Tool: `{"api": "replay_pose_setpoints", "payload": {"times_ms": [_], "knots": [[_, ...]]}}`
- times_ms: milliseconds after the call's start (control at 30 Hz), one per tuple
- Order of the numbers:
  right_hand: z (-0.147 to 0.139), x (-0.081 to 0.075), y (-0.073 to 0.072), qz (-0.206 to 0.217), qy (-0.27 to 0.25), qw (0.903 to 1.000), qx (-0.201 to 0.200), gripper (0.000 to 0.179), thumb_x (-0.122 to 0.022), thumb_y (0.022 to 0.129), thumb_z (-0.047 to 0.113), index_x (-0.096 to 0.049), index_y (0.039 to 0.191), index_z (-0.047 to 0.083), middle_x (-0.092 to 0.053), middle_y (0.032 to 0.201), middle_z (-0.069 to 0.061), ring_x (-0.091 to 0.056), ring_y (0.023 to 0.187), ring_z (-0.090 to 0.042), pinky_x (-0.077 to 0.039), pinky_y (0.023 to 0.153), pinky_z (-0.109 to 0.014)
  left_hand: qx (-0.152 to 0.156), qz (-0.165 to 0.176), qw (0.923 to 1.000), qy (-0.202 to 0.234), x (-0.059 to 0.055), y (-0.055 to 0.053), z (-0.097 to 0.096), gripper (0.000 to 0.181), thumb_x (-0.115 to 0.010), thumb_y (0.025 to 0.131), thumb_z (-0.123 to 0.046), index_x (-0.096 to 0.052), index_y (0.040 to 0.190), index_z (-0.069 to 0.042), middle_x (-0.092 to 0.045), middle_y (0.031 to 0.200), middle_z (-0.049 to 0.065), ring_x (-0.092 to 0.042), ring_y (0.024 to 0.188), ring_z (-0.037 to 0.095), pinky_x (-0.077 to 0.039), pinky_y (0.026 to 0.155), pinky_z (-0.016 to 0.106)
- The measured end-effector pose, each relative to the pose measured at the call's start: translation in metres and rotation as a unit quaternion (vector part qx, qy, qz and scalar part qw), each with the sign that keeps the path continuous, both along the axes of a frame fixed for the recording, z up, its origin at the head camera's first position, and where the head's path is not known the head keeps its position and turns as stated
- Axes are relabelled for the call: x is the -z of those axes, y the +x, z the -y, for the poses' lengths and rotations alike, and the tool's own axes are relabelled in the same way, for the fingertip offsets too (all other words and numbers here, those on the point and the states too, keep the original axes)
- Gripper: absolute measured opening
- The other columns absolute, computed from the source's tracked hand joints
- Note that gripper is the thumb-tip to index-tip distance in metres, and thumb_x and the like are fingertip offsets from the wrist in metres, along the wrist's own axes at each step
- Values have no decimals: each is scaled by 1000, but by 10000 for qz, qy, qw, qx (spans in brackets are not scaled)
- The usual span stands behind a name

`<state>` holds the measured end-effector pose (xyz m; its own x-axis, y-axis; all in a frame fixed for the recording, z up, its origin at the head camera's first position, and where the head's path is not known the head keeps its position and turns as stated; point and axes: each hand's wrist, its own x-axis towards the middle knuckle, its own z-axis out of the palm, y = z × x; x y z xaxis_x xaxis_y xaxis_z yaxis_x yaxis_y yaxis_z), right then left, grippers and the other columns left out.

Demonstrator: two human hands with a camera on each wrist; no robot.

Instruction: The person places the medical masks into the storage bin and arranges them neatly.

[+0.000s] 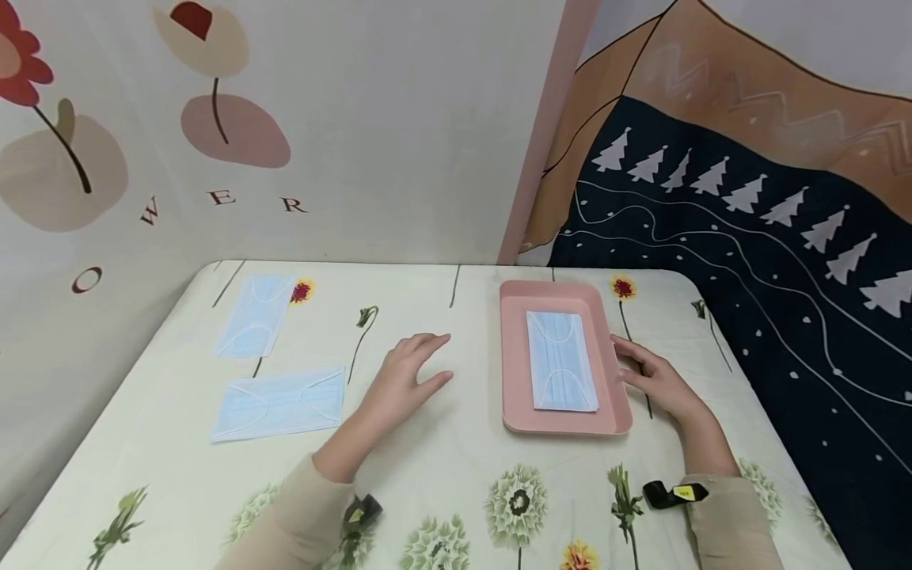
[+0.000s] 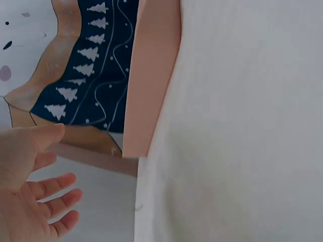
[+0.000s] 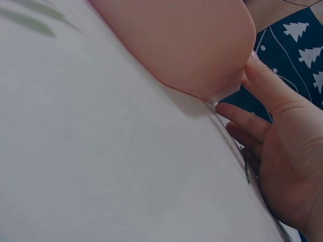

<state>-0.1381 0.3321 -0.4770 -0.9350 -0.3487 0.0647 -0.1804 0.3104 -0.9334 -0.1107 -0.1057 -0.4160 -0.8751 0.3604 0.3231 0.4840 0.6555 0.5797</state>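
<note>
A pink rectangular tray (image 1: 514, 372) lies on the table with a light-blue face mask (image 1: 563, 362) inside it, ear loops uppermost. Along the tray's right side is my right hand (image 1: 659, 380), its fingertips right at the wall, thumb and fingers apart. The right wrist view shows that hand (image 3: 290, 143) beside the tray's corner (image 3: 217, 65). My left hand (image 1: 402, 380) hovers over the cloth left of the tray, holding nothing, with fingers relaxed. In the left wrist view its fingers (image 2: 55, 186) are spread, and the tray's side (image 2: 151, 75) stands beyond them.
Two more light-blue masks lie on the left: one upright mask (image 1: 256, 317) near the back edge and one sideways mask (image 1: 281, 404) closer to me. The flower-print tablecloth (image 1: 456, 459) covers the table. A patterned wall (image 1: 399, 158) rises right behind it.
</note>
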Motion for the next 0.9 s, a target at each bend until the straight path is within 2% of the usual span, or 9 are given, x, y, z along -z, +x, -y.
{"api": "replay_pose_setpoints", "payload": {"times_ms": [200,467,700,900], "knots": [[0,2,1,178,81,9997,110,59,-59,96,11,-33,149,6,-35,145,-26,-37,123,2,-30,96,-9,-175,71,9998,-29,5,2,35,53,-73,86,-20,-56,134,-8,-57,126,12,-50,116,31,-37,95,52],[-2,3,0,147,44,9998,88,59,-59,96,11,-33,149,7,-35,145,-26,-38,123,2,-32,96,-9,-427,74,9991,20,16,3,81,52,-73,86,-17,-55,134,-6,-56,128,15,-49,119,34,-36,98,55],[-2,4,-1,150,11,9999,73,59,-59,96,11,-33,149,9,-36,145,-22,-37,127,-4,-31,97,-10,-436,-150,9989,21,27,7,124,50,-73,85,-10,-56,132,-3,-58,123,15,-50,114,36,-38,93,56],[-3,3,-2,158,-6,9998,73,60,-59,95,11,-34,149,9,-36,146,-23,-38,125,-2,-32,97,-10,-357,188,9987,-320,32,8,161,53,-72,87,-13,-52,135,-3,-55,127,14,-47,118,38,-37,93,58]]}}
